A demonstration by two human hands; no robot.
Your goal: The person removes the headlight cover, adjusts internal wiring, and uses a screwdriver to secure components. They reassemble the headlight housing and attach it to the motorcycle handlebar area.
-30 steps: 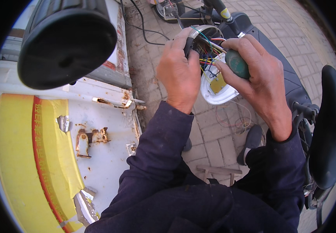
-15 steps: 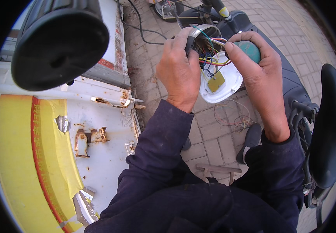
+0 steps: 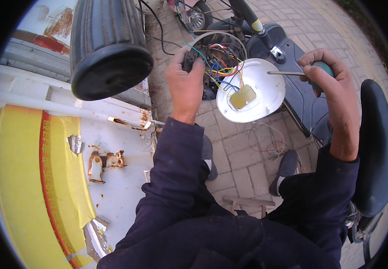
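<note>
Left hand [image 3: 186,85] grips the rim of the open housing [image 3: 216,54], fingers curled over its edge beside a tangle of coloured wires [image 3: 223,67]. White cover [image 3: 259,96] hangs from those wires just right of the housing, a small tan board [image 3: 242,97] on its inner face. Right hand [image 3: 333,85] is closed tight round a green-handled screwdriver [image 3: 292,73], shaft pointing left, tip over the cover's edge. Scooter body [image 3: 292,49] behind, paved ground [image 3: 238,152] below.

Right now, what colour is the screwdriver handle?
Teal green, seen in the head view: screwdriver handle gripped in the right hand.
</note>
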